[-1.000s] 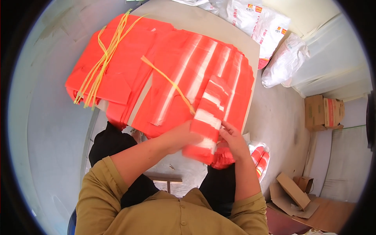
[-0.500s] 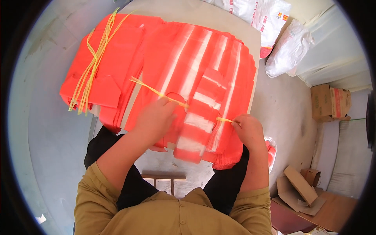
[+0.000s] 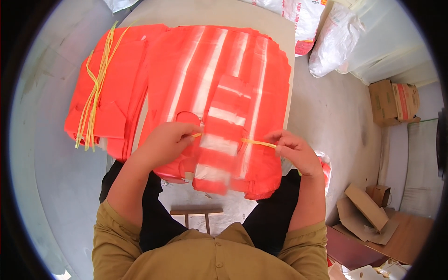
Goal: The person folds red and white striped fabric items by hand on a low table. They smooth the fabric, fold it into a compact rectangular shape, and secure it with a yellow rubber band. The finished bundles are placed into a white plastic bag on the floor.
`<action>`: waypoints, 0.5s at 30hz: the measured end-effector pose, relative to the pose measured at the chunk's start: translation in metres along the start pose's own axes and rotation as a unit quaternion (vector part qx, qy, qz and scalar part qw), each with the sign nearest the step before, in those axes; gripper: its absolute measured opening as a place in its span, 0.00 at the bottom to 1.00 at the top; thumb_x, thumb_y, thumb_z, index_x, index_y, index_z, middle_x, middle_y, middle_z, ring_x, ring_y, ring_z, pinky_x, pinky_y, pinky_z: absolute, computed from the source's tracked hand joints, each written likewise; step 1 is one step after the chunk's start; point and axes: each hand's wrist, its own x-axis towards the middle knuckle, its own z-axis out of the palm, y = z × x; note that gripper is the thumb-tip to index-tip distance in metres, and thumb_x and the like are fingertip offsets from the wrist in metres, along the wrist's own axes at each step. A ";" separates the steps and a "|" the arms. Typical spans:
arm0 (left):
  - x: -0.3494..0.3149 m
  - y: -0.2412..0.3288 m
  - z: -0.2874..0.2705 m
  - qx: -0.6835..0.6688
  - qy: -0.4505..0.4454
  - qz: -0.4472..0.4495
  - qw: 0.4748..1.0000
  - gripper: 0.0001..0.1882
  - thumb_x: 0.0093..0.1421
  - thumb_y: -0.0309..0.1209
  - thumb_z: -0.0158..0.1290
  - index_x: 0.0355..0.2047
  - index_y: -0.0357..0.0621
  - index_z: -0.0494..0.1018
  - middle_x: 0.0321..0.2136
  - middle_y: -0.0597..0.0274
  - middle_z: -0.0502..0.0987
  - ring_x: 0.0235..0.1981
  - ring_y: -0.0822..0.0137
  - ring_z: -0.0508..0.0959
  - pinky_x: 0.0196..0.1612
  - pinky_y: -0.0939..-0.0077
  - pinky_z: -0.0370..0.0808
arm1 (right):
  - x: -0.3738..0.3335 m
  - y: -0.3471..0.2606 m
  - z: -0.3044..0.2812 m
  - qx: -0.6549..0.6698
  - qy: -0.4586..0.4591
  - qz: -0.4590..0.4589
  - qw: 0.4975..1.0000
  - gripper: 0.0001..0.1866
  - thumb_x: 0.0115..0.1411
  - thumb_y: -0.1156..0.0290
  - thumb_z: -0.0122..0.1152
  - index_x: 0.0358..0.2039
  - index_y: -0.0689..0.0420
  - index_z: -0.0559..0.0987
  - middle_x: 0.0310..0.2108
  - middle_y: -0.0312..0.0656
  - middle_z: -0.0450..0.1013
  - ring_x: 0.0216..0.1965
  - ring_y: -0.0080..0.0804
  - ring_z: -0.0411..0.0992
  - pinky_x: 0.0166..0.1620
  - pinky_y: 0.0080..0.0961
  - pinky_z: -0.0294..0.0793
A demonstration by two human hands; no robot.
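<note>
A folded bundle of red plastic bags with white stripes (image 3: 218,143) lies on a wide, flat stack of similar red bags (image 3: 161,79). A thin yellow strip (image 3: 258,143) comes out on both sides of the bundle; its middle is hidden. My left hand (image 3: 170,139), at the bundle's left edge, pinches one end of the strip. On the right, my right hand (image 3: 297,150) holds the other end between thumb and fingers, pulled out straight. The lower end of the bundle is slightly blurred.
A bunch of loose yellow strips (image 3: 95,88) lies across folded red bags (image 3: 119,63) at the left. The pale tabletop (image 3: 224,14) shows behind the stack. White sacks (image 3: 337,39) stand on the floor at the far right, cardboard boxes (image 3: 385,102) farther along. A wooden stool (image 3: 197,212) is below.
My left hand has slid along the strip toward its end, so the long tail at the left no longer shows. The stack and bundle appear farther left in view.
</note>
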 end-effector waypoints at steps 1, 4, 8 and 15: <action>0.002 -0.008 0.002 -0.101 -0.022 -0.020 0.994 0.13 0.68 0.22 0.54 0.50 0.36 0.81 0.40 0.54 0.85 0.42 0.61 0.84 0.45 0.68 0.79 | 0.002 -0.004 0.004 0.017 -0.013 -0.012 1.000 0.08 0.65 0.72 0.62 0.36 0.64 0.84 0.51 0.40 0.80 0.47 0.25 0.74 0.52 0.27 0.73; 0.007 -0.014 0.004 -0.223 -0.059 -0.030 0.972 0.10 0.69 0.21 0.53 0.48 0.35 0.81 0.38 0.60 0.83 0.42 0.70 0.83 0.46 0.74 0.79 | 0.017 -0.013 0.022 0.071 -0.045 -0.042 0.996 0.10 0.68 0.71 0.59 0.40 0.64 0.84 0.55 0.41 0.79 0.51 0.27 0.74 0.57 0.29 0.72; 0.016 -0.004 0.013 -0.194 -0.049 -0.072 0.977 0.06 0.67 0.20 0.56 0.43 0.34 0.80 0.33 0.64 0.80 0.37 0.73 0.80 0.45 0.77 0.78 | 0.032 -0.017 0.051 0.127 -0.016 -0.080 0.989 0.14 0.73 0.67 0.54 0.47 0.63 0.84 0.51 0.43 0.80 0.53 0.30 0.75 0.60 0.32 0.70; 0.024 0.006 0.028 -0.102 0.030 0.006 0.994 0.07 0.67 0.23 0.58 0.44 0.37 0.81 0.44 0.64 0.76 0.40 0.73 0.76 0.44 0.79 0.74 | 0.059 -0.013 0.089 0.052 0.042 -0.091 0.994 0.12 0.72 0.75 0.54 0.51 0.62 0.80 0.44 0.39 0.80 0.46 0.28 0.78 0.53 0.26 0.76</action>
